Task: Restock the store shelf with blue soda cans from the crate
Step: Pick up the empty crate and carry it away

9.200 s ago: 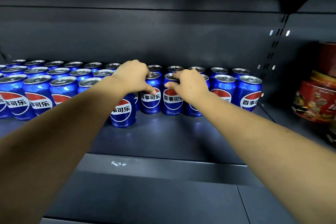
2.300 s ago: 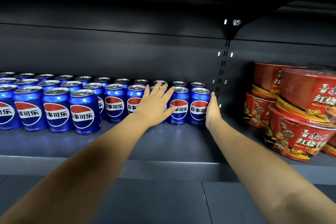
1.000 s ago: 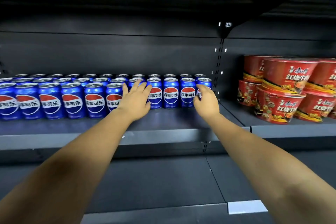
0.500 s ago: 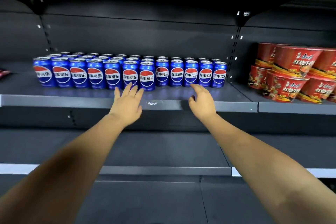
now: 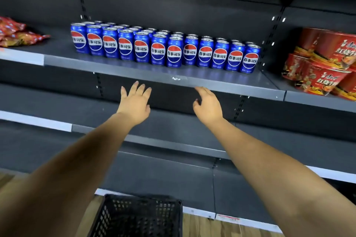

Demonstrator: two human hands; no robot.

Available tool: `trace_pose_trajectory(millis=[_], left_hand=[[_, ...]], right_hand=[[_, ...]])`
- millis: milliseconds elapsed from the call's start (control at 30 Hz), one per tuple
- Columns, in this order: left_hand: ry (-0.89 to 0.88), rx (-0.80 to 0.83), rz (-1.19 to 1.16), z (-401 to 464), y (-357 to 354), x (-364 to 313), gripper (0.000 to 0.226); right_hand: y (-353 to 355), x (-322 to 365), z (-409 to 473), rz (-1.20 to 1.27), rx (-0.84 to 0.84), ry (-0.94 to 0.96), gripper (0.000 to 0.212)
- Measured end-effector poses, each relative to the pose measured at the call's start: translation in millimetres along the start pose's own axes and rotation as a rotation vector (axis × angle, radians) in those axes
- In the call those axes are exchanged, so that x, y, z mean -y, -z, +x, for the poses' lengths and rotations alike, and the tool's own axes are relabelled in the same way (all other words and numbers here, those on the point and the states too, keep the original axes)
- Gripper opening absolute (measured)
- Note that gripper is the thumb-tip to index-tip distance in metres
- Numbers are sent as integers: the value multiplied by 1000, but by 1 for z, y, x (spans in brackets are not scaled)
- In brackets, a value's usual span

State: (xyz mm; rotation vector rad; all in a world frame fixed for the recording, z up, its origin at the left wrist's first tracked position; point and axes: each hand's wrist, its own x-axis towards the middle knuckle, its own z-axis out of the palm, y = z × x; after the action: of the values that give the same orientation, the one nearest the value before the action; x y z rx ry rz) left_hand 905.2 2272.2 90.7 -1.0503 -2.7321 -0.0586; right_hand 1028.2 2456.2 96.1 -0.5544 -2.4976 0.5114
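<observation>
While both arms reach forward, the left hand hangs below the shelf edge with fingers straight and spread, holding nothing. The right hand is beside it, fingers loosely bent, also holding nothing. Blue soda cans stand upright on the shelf in packed rows, labels facing out. Black crate sits on the floor below, between the forearms; contents cannot be made out. Red noodle bowls are stacked to the right, red snack bags lie to the left.
</observation>
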Motion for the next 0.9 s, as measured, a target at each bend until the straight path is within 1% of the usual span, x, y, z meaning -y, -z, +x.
trace_pose_trajectory(millis=[133,233,300,400,500,600,733,900], left_hand=[[25,57,-35,-32,-16,-15,60],[74,114,-45,-62,-30,-24,59],[114,145,-44,-85,-43,-24,57],[169,190,-86,-121,-61,-17,54],[245,222,-140,-152,-76,-1,54],[323,255,-141,-174,-93,19,56],[450,295,-182,-195,-114,53,51],[603,336,-183,-211,-130,95,51]], right_hand=[[-4,-1,-27,37,67,14,49],[-13,0,-50,98,132,-21,50],[-22,3,-64,156,174,-56,50],[-42,12,-84,169,240,-64,50],[-65,23,-104,166,332,-50,49],[-91,37,-114,169,410,-38,48],[-130,62,-112,179,472,-26,46],[-178,98,-99,177,580,65,46]])
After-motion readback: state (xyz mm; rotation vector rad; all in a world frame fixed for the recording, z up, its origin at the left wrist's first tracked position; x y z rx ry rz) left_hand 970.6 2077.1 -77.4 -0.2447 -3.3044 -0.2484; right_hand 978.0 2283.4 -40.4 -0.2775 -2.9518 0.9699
